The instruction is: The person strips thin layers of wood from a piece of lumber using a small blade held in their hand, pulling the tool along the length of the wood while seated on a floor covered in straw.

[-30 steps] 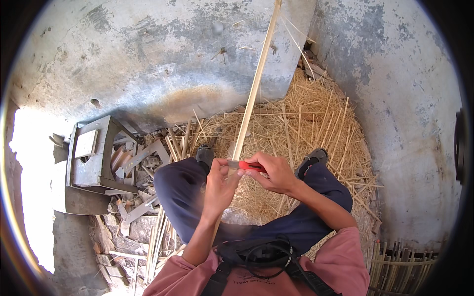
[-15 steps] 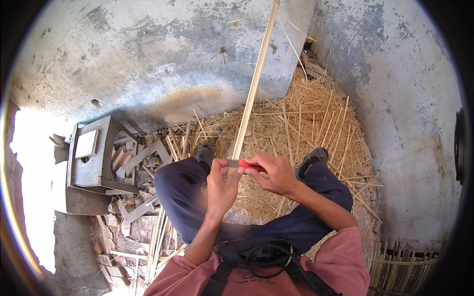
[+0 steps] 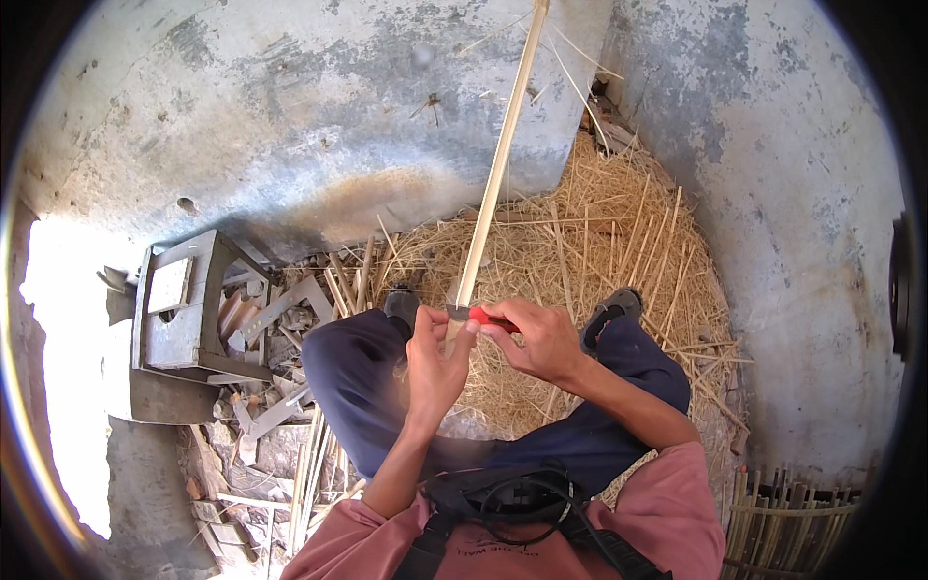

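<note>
A long pale strip of split bamboo or wood (image 3: 499,164) slants up and away between my knees, its near end in my fingers. My left hand (image 3: 434,365) is closed around that end, thumb and fingers pinching it beside the blade. My right hand (image 3: 542,341) grips a knife (image 3: 479,315) with a red and black handle. The short grey blade lies across the strip and reaches the left fingertips. Thin curled slivers (image 3: 580,89) stand out near the strip's far end. The exact contact of blade and strip is partly hidden by fingers.
Straw-like shavings (image 3: 522,358) cover the floor between my legs. At left stands a wooden box-like stool (image 3: 179,309) among scrap and loose sticks (image 3: 307,474). Bare worn walls (image 3: 319,116) close in ahead and at right. A slatted basket (image 3: 793,527) is at lower right.
Both hands stay nearly in place, with the knife shifted very slightly right and its blade turned a little. The slivers at the strip's far end have moved slightly.
</note>
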Demonstrator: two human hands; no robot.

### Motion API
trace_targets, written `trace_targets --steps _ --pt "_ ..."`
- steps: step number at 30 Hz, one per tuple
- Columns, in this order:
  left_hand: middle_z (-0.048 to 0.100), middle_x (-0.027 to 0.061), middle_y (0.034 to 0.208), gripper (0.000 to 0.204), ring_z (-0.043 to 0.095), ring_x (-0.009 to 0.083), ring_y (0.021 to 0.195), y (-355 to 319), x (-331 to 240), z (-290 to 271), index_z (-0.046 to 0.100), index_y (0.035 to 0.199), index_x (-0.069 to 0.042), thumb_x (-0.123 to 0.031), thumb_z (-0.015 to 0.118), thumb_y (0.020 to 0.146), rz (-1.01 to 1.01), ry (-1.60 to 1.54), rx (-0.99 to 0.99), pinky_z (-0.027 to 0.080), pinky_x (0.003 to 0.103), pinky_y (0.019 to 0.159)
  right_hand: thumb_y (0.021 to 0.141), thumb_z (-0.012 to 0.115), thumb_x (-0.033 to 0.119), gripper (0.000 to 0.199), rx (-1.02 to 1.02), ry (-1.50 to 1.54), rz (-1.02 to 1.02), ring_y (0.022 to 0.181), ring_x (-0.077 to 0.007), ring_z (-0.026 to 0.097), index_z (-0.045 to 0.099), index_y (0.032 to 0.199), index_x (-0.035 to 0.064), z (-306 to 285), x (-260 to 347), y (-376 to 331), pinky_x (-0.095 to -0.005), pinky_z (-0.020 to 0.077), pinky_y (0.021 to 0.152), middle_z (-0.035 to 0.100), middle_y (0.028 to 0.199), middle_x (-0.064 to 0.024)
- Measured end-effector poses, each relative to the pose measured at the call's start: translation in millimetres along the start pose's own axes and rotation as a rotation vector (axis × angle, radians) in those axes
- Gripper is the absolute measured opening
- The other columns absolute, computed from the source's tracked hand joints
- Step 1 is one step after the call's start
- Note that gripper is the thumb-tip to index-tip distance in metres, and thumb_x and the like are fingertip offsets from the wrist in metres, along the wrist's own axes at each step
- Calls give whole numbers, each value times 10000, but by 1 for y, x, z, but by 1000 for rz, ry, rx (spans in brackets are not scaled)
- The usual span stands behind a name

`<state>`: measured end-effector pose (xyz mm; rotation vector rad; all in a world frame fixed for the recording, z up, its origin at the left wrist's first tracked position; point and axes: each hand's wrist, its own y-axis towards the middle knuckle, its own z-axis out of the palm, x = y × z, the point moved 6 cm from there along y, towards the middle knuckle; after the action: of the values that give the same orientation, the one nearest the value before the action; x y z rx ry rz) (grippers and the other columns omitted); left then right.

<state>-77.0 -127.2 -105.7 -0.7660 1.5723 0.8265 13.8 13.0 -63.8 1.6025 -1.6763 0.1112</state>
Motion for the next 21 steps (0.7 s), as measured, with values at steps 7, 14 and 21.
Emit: trace_targets --steps 7,14,21 --pt "687 124 708 312 533 94 594 -2 -10 0 475 1028 2 -163 739 1008 -19 205 -36 418 313 543 928 792 182 227 -18 -10 7 794 -261 777 715 1086 37 -1 -1 1 -352 610 653 778 1001 -100" --pt "700 146 720 309 611 136 607 -6 -12 5 481 1037 11 -159 737 1010 3 201 -24 457 336 566 931 793 209 215 -83 -17 22 785 -256 772 733 1079 64 -8 -6 6 -351 603 648 776 974 -95" --pt "702 158 740 310 661 207 628 -17 -7 9 488 1040 28 -152 739 1008 -48 223 22 471 358 578 942 784 248 210 -103 15 86 708 -249 732 740 1048 72 -23 -22 19 -349 566 630 760 897 -101"
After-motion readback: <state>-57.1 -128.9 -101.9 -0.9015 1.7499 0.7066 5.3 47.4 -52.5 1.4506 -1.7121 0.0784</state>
